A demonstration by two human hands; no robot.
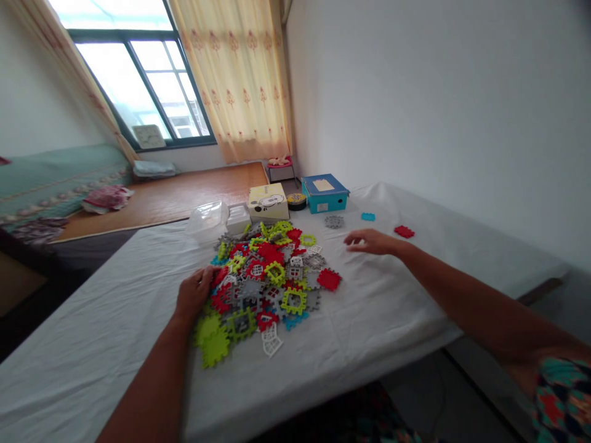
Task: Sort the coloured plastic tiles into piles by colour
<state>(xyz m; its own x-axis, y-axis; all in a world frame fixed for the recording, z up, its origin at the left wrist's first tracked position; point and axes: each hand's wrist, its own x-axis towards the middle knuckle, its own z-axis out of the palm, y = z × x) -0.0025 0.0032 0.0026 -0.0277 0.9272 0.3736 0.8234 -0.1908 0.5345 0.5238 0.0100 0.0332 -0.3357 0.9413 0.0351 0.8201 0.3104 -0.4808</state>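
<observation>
A heap of flat toothed plastic tiles (pixel 265 277) in red, lime green, grey, blue and white lies on the white-covered table (pixel 115 320). My left hand (pixel 194 292) rests against the heap's left edge, fingers curled onto the tiles; a grip cannot be made out. My right hand (pixel 372 241) hovers flat over the cloth to the right of the heap, fingers stretched out and holding nothing. Just beyond it lie a loose grey tile (pixel 333 221), a blue tile (pixel 368 216) and a red tile (pixel 404 231).
At the table's far edge stand a clear plastic container (pixel 209 221), a cream box (pixel 268 202), a blue box (pixel 324 192) and a small round yellow-black thing (pixel 296 200). Wall runs along the right. A window (pixel 152 92), curtain and wooden bed platform lie behind.
</observation>
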